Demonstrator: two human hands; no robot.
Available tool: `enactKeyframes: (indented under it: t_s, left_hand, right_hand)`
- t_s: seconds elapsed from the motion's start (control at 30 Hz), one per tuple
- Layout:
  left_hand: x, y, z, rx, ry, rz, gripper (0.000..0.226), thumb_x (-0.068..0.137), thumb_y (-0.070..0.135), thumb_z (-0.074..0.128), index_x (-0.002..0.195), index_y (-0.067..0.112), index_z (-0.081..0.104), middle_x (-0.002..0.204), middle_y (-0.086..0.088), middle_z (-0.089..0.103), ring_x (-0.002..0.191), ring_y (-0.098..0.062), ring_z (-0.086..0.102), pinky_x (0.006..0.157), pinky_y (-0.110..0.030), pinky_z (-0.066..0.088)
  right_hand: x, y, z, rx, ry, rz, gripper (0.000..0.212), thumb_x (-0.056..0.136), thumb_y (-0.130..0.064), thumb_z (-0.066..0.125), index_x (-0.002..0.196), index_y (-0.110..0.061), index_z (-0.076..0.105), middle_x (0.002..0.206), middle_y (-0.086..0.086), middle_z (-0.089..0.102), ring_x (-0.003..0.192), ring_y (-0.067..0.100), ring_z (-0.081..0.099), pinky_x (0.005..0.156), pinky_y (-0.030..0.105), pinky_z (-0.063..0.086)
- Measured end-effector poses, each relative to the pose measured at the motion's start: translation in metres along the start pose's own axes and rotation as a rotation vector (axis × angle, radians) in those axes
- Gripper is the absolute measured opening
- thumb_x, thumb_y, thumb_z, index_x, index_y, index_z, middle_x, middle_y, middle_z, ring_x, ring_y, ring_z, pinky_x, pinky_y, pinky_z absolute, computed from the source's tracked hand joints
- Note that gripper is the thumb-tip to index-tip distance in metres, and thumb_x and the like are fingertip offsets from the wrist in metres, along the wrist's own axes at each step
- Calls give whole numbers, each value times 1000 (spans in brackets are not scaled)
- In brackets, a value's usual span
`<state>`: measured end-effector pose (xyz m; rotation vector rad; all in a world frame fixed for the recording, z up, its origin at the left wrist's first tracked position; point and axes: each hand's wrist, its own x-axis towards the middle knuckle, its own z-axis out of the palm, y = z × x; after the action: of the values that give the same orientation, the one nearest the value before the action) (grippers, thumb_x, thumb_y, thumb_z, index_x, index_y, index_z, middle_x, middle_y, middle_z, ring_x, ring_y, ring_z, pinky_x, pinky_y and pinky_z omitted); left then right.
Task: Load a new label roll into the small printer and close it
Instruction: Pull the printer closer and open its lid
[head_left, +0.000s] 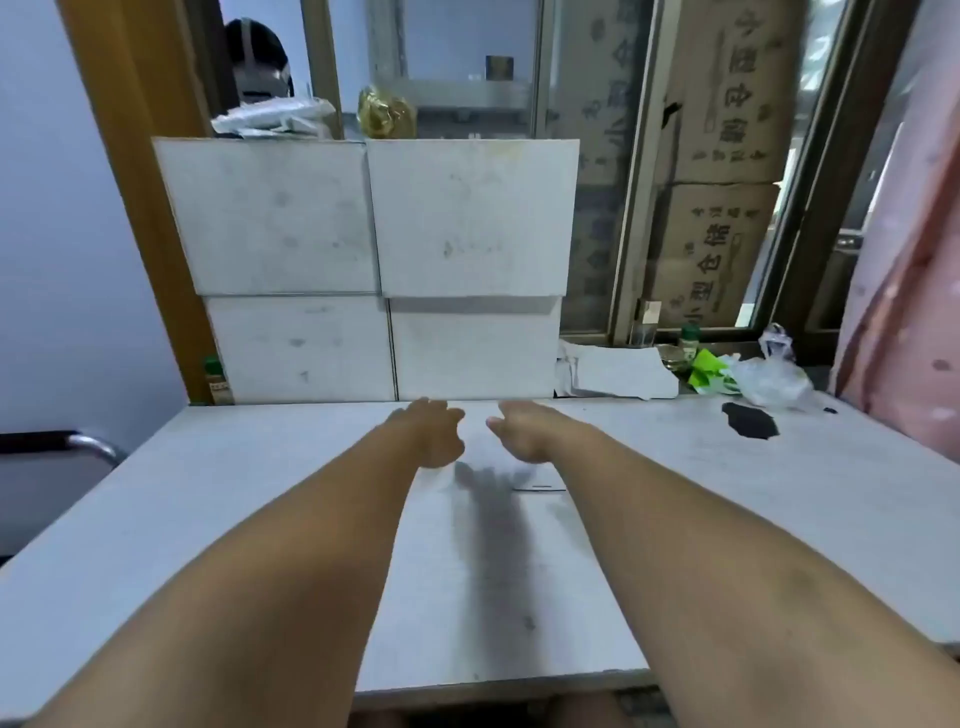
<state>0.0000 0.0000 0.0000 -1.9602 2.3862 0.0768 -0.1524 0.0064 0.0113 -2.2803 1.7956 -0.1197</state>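
No printer and no label roll show anywhere in the head view. Both my arms stretch forward over the white table (260, 499). My left hand (431, 434) and my right hand (519, 431) hover side by side near the table's far edge, a small gap between them, just in front of the stacked white boxes (467, 218). Both palms face down with the fingers pointing away and loosely spread. Neither hand holds anything that I can see. The fingertips are blurred.
Several white boxes form a wall at the back of the table. At the back right lie torn paper (618, 371), a green packet (706, 366), a small bottle (689, 343) and a plastic bag (771, 376). A black patch (750, 421) marks the tabletop. A person's head (257, 62) shows behind the boxes.
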Motion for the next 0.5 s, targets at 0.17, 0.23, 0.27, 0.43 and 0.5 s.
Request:
enactKeyframes:
  t_s: [0.17,0.23,0.27,0.43,0.5]
  left_hand:
    - [-3,-12,35,-88,18,-8,64,89,24,50,148,24,22,158,-4,17,144,-27,16,112,-42,28]
    - [-1,-15,45,-185,82,-55,70,88,28,55,148,27,19,159,-2,13,144,-26,16,108,-42,32]
    - [1,-18,51,-232,114,-78,73,87,29,57,148,26,18,158,-2,15,143,-27,19,106,-42,35]
    - [8,-20,69,-415,211,-111,57,87,19,56,140,18,35,146,-6,33,129,-27,39,97,-37,42]
    - [11,-21,73,-463,266,-117,47,88,13,52,134,16,43,141,-6,37,122,-27,45,93,-35,44]
  right_hand:
    - [10,12,34,-48,50,43,38,99,-19,27,131,-8,45,145,10,39,136,28,30,111,50,27]
    - [17,20,42,-39,95,78,40,99,-19,30,136,-13,42,152,7,31,143,27,23,114,53,21]
    - [18,23,45,-46,100,94,42,99,-20,31,140,-15,39,157,7,24,146,28,18,115,54,19]
    - [24,29,63,111,157,173,47,101,-35,27,147,-26,32,163,1,15,150,24,8,114,55,12]
    - [27,28,66,154,216,174,47,101,-38,27,146,-26,36,161,1,20,150,23,10,116,53,16]
